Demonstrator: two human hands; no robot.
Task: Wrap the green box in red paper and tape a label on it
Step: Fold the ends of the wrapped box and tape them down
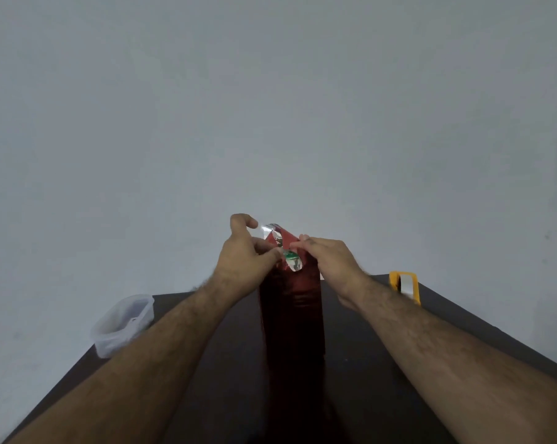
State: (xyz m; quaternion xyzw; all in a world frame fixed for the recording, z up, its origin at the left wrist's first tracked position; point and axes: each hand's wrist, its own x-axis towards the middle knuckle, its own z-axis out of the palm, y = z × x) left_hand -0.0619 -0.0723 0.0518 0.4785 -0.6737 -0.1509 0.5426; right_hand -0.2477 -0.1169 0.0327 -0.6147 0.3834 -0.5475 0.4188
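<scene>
- Dark table (225, 395): bears the upright green box (290, 255), sheathed in red paper (291, 312).
- Left hand (243, 251), right hand (330, 261): both pinch the paper's folded flaps at the box's top.
- Clear plastic container (123, 325): left of the box.
- Yellow tape dispenser (405, 286): right of the box.

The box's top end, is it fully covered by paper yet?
Not yet: green box shows between red paper flaps held by both hands.
</scene>
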